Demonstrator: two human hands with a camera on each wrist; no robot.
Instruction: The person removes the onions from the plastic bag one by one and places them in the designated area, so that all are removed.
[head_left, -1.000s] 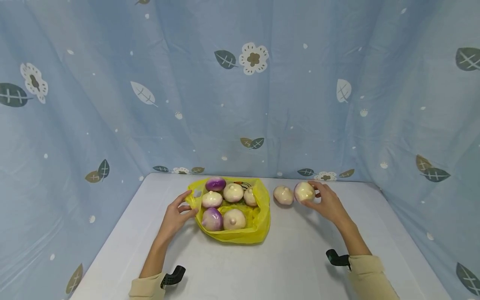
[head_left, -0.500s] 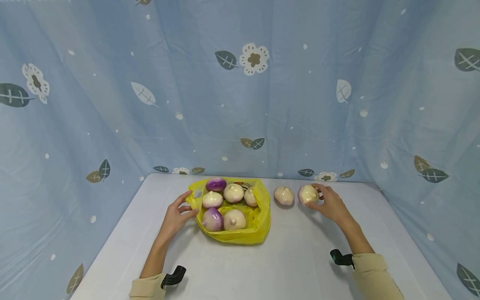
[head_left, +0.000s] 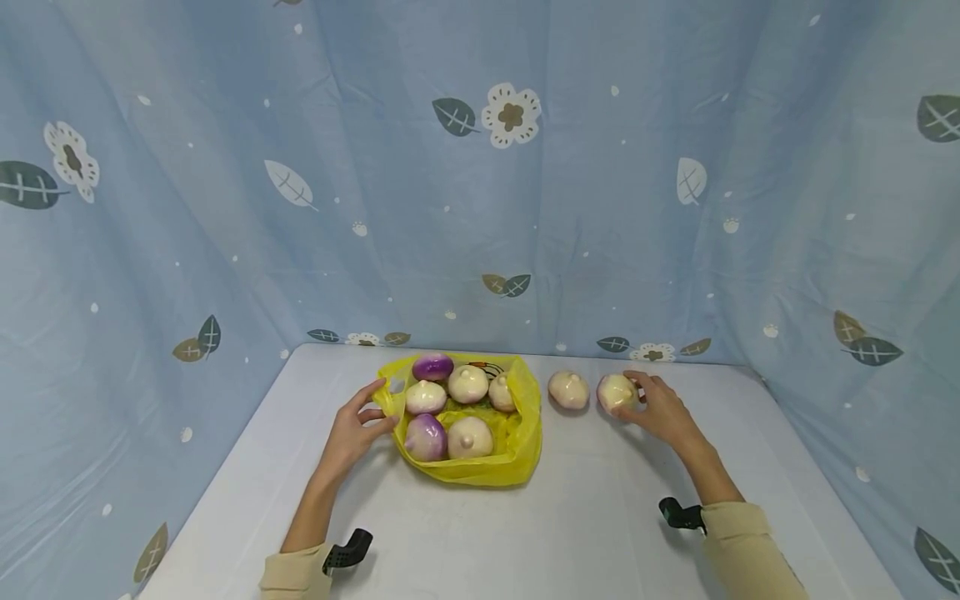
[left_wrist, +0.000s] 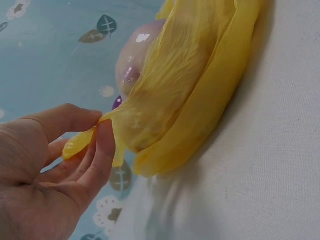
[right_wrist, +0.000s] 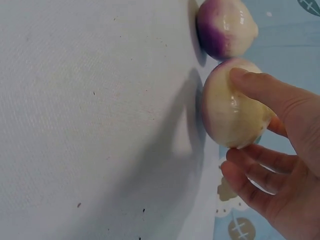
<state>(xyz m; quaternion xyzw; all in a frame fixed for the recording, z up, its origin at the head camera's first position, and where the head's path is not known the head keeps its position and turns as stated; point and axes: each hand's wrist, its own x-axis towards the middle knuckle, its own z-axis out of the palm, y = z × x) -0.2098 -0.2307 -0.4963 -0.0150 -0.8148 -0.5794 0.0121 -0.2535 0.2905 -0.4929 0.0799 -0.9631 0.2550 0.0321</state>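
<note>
My left hand (head_left: 354, 429) pinches the edge of a yellow plastic bag (head_left: 480, 477) between thumb and fingertips; the left wrist view shows the pulled, wrinkled plastic (left_wrist: 165, 105). Several white and purple turnips (head_left: 470, 437) sit inside the wide mouth of the bag. To the right, my right hand (head_left: 663, 412) holds another turnip (head_left: 617, 394) by its side, low at the table. In the right wrist view the thumb lies across this turnip (right_wrist: 232, 112), with fingers under its other side. A second loose turnip (head_left: 568, 391) rests between it and the bag.
A white-covered table (head_left: 517, 542) carries everything. Blue curtain (head_left: 390, 208) with leaf and flower prints hangs close behind the table's back edge and along both sides. A black device (head_left: 348, 550) is worn on each wrist.
My right hand has shifted its turnip slightly right and down toward the table, leaving a small gap from the other loose turnip. The left hand keeps its pinch on the bag.
</note>
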